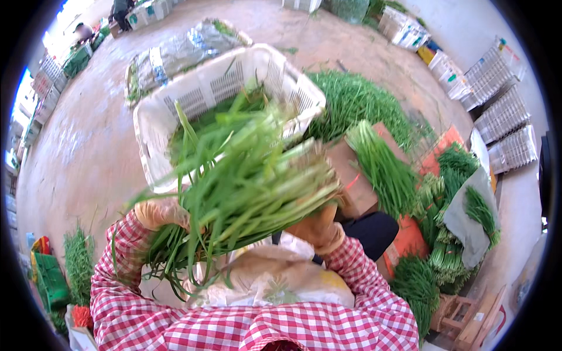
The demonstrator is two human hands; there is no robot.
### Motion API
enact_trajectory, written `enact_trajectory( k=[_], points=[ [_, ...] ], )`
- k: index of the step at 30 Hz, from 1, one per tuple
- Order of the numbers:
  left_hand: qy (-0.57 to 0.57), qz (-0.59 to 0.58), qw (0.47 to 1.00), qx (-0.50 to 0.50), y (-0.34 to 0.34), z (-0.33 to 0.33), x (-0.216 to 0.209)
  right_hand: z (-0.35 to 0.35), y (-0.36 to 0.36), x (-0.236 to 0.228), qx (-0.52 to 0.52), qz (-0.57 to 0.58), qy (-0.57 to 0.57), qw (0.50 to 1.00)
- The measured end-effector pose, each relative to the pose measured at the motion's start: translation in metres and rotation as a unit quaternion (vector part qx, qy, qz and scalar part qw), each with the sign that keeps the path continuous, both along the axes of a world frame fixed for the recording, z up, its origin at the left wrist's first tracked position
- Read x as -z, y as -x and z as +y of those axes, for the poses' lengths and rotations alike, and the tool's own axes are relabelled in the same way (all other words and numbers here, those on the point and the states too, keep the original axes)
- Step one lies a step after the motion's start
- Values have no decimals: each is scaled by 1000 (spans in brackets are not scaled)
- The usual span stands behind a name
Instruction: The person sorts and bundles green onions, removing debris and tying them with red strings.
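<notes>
A thick bunch of long green chives lies across both my gloved hands, blurred with motion. My left hand supports the leafy end at the lower left. My right hand grips the pale stem end at the right. Both sleeves are red-and-white checked. Just behind the bunch stands a white plastic crate with more chives inside. A crumpled pale cloth or bag rests on my lap under the bunch.
A cardboard box with a laid-out chive bundle sits to my right. A loose chive heap lies behind it and tied bundles stack at far right. White crates line the right edge. A foil-wrapped package lies beyond.
</notes>
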State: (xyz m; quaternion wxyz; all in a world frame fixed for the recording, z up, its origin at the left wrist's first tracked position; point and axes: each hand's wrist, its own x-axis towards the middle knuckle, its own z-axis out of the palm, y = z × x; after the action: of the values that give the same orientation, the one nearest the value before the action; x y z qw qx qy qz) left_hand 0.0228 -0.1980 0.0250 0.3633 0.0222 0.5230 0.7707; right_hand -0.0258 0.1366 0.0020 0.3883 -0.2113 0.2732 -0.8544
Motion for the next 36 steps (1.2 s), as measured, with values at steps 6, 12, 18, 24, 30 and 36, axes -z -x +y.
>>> enact_trajectory(
  k=[6, 12, 18, 24, 30, 36],
  points=[
    [-94, -175, 977, -76, -84, 25, 74, -3, 35, 7, 23, -79, 13, 997],
    [-166, -226, 946, -164, -112, 41, 113, 18, 90, -4, 88, -104, -109, 985],
    [-183, -231, 932, -210, -130, 41, 117, 78, 140, -58, 366, 55, -122, 921],
    [-193, -212, 930, -231, -116, 49, 121, 148, 142, -38, 469, 225, -304, 798],
    [-166, -187, 940, -231, -101, 60, 111, 44, 53, 24, 1, 54, -285, 957],
    [-87, -102, 967, -219, -87, 73, 88, -1, 28, 15, 106, -5, -122, 987]
  ],
)
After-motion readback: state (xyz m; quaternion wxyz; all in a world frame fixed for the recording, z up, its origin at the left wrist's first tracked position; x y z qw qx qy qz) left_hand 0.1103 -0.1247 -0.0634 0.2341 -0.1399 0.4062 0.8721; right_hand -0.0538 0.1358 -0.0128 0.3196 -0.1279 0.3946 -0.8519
